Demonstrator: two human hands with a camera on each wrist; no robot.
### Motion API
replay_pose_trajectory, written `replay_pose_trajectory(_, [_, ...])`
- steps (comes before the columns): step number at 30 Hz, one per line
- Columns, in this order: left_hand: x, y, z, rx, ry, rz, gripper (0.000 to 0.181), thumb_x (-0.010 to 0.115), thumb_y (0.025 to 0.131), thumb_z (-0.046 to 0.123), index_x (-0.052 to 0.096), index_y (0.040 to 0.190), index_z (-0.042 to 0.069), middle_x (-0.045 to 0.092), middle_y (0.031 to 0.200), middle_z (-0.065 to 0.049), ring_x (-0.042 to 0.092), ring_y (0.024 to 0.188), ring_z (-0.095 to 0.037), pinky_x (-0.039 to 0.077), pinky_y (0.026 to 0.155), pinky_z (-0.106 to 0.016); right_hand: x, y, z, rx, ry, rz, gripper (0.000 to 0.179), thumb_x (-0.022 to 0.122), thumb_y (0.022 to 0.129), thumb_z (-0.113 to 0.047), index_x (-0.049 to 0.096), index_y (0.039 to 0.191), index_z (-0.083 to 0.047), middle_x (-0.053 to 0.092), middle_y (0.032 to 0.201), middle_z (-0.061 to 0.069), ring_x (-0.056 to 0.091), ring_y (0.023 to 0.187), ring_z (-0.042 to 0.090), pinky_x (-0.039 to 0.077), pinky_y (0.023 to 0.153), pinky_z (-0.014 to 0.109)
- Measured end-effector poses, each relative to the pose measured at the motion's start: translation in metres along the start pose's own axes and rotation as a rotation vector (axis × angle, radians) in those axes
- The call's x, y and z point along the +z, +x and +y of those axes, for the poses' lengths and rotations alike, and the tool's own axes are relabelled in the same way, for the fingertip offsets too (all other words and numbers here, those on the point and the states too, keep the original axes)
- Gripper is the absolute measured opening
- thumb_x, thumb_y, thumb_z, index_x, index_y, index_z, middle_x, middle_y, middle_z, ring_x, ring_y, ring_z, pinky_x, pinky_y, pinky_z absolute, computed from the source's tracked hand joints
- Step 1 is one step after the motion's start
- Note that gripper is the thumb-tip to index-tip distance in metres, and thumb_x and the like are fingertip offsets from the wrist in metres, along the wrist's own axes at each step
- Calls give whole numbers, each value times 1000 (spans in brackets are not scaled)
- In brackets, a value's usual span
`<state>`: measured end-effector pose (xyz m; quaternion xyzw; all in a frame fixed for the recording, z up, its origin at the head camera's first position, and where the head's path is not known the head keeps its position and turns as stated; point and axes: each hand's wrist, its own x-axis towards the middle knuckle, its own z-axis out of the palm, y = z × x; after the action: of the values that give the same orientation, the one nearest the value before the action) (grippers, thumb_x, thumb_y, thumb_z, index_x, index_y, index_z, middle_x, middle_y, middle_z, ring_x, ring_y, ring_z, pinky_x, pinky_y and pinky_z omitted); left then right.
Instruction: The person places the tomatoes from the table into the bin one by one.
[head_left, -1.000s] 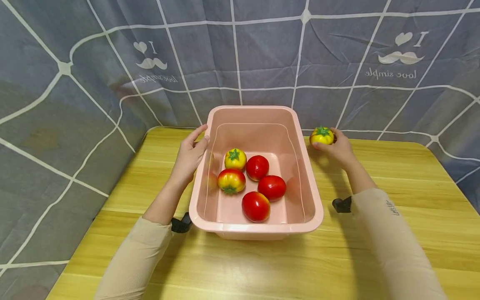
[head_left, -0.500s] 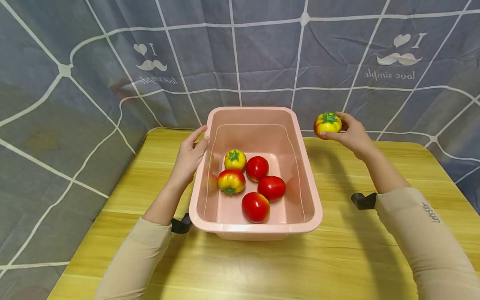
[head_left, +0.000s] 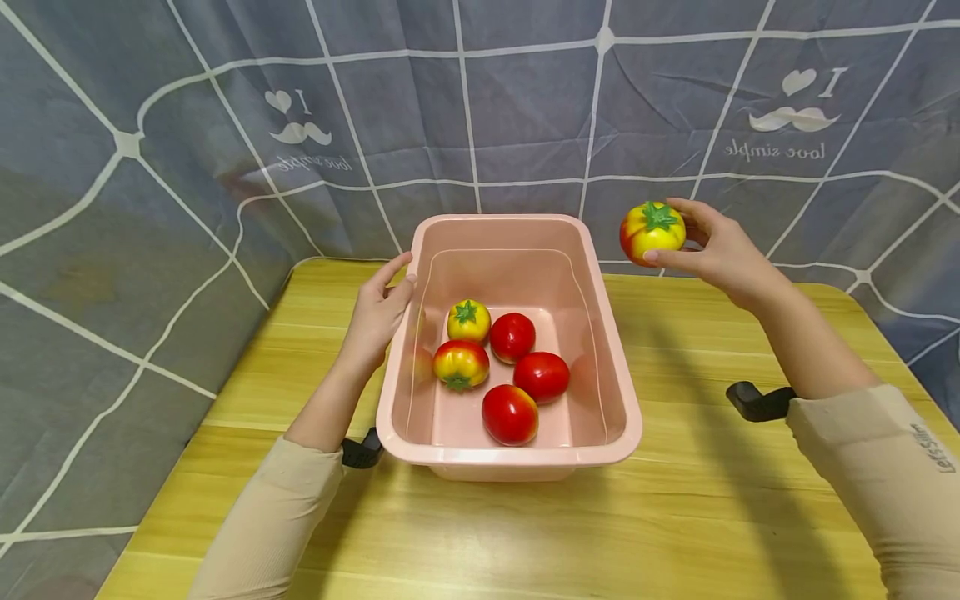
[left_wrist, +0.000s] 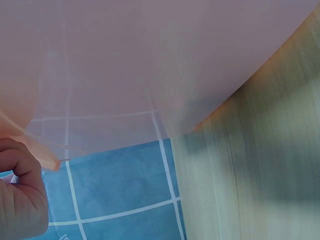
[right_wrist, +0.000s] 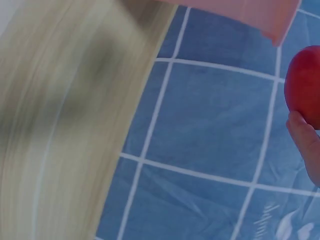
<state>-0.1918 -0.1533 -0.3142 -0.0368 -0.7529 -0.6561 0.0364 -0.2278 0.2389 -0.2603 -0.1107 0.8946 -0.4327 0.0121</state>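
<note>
A pink plastic bin [head_left: 510,456] stands on the wooden table. Inside it lie several toy tomatoes, among them a yellow one [head_left: 469,321], a yellow-red one [head_left: 461,363] and a red one [head_left: 510,415]. My left hand [head_left: 378,312] holds the bin's left rim, its fingers curled at the edge in the left wrist view. Raised to the right of the bin, my right hand [head_left: 723,250] grips another yellow-red tomato [head_left: 649,236] between thumb and fingers, green leaf top upward. Only that tomato's red side [right_wrist: 305,87] shows in the right wrist view.
A grey-blue curtain [head_left: 525,117] with white lines hangs behind and left of the table [head_left: 675,500]. Black wrist mounts [head_left: 757,402] stick out from both forearms. The bin's tall right wall [head_left: 592,350] lies between the right hand and the tomatoes inside.
My right hand has lifted the tomato from the table at the back right, up and toward the head camera. The left hand and bin have stayed in place.
</note>
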Motion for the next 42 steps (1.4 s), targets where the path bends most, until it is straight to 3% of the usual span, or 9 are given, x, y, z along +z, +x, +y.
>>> replay_pose_trajectory(12, [0,1,-1,1,12,6,47,44,99,19,36,144,10,53,124,-25,59,104,-35,51,81,-45,3,-12,-26,-60,17,-62,78,72,83,-20,27,146,-12,38,138,12,43,116,24,44,80,6])
replay_pose_trajectory(23, [0,2,-1,1,19,3,46,44,99,20,36,144,10,54,122,-25,60,101,-34,51,81,-44,22,-18,-49,-156,14,-168,75,73,81,-14,32,143,-10,43,136,9,43,119,23,45,87,12])
replay_pose_trajectory(38, [0,0,0,1,16,-1,47,44,99,19,35,144,10,52,127,-23,58,106,-34,50,82,-46,53,-17,-59,-263,57,-316,73,74,79,-12,36,141,-9,46,132,5,44,120,20,45,96,35])
replay_pose_trajectory(42, [0,0,0,2,14,-3,47,45,99,19,35,144,10,53,125,-23,59,105,-34,52,80,-43,62,-18,-61,-279,68,-358,74,74,79,-12,35,141,-9,46,132,7,44,119,23,45,96,35])
